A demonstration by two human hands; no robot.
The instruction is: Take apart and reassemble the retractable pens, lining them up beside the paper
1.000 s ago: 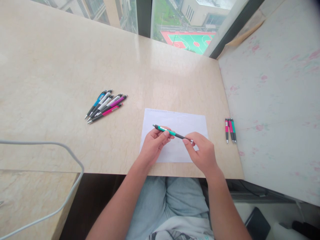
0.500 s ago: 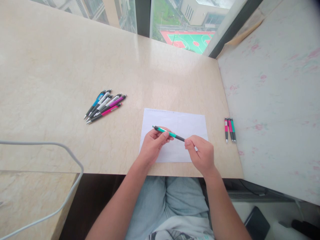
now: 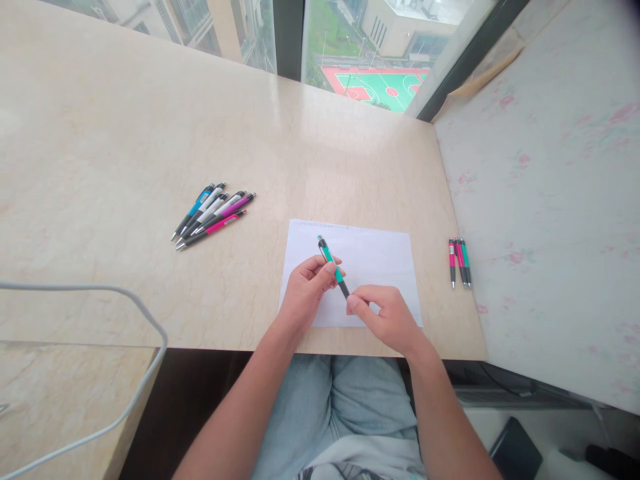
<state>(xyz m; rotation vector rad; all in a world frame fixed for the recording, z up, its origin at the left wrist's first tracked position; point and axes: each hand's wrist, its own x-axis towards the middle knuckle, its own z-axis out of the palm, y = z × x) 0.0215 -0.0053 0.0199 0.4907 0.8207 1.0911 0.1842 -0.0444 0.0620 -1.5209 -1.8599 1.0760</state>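
Observation:
Between my two hands is a green pen (image 3: 327, 254) with a black clip end and a dark grip. My left hand (image 3: 309, 285) pinches its green barrel between thumb and fingers. At the lower, dark end, the thumb and fingers of my right hand (image 3: 381, 312) are closed on the grip, hiding the tip. The pen slants, its clicker end up and to the left. Beneath both hands lies a white sheet of paper (image 3: 380, 257) with a faint line of print along its top edge.
Several pens (image 3: 213, 217) in blue, white, purple and pink lie in a loose pile on the left. Pink and green pens (image 3: 459, 261) lie side by side near the floral wall (image 3: 540, 220). A white cable (image 3: 125, 293) loops over the desk's left front.
The green pen has turned from nearly level to steeply slanted. My right hand has moved left and down a little with the grip end, closer to my left hand.

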